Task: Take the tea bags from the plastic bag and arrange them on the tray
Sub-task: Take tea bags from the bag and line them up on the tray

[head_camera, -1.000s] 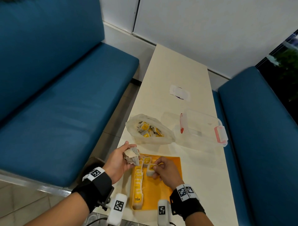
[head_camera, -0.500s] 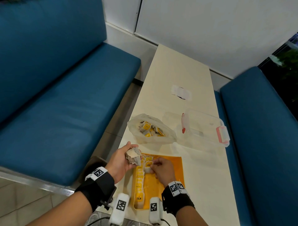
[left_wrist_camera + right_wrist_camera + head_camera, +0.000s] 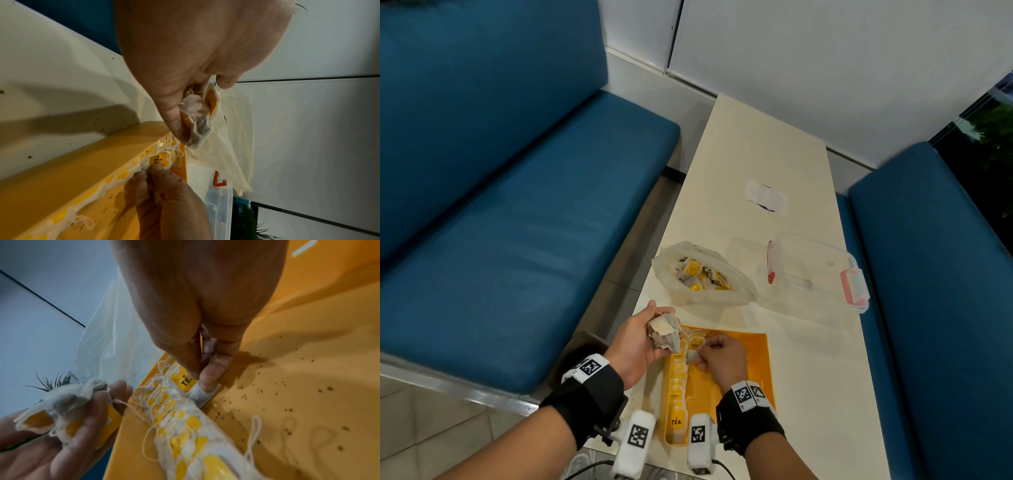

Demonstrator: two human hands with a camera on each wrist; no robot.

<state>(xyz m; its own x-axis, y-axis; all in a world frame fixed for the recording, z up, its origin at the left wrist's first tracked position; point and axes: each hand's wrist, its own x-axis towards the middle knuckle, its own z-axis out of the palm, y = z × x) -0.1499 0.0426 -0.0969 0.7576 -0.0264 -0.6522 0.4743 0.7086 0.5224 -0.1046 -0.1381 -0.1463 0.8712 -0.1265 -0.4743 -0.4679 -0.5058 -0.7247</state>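
An orange tray (image 3: pixel 736 383) lies at the table's near edge with a row of tea bags (image 3: pixel 678 383) along its left side. My right hand (image 3: pixel 717 359) pinches one tea bag (image 3: pixel 190 382) with a yellow tag at the far end of that row (image 3: pixel 185 431). Beside the tray's far left corner, my left hand (image 3: pixel 640 339) grips a bunch of tea bags (image 3: pixel 664 332), also seen in the wrist views (image 3: pixel 197 116) (image 3: pixel 61 412). The plastic bag (image 3: pixel 702 277) lies open just beyond the tray, with more tea bags inside.
A clear lidded box (image 3: pixel 815 270) with red clips sits right of the plastic bag. A white paper (image 3: pixel 767 197) lies farther up the narrow table (image 3: pixel 756 137). Blue benches (image 3: pixel 517 205) flank both sides. Tea crumbs speckle the tray floor (image 3: pixel 287 394).
My right hand has moved a little left and down with its tea bag, to the far end of the row. The left hand has stayed in place with its bunch.
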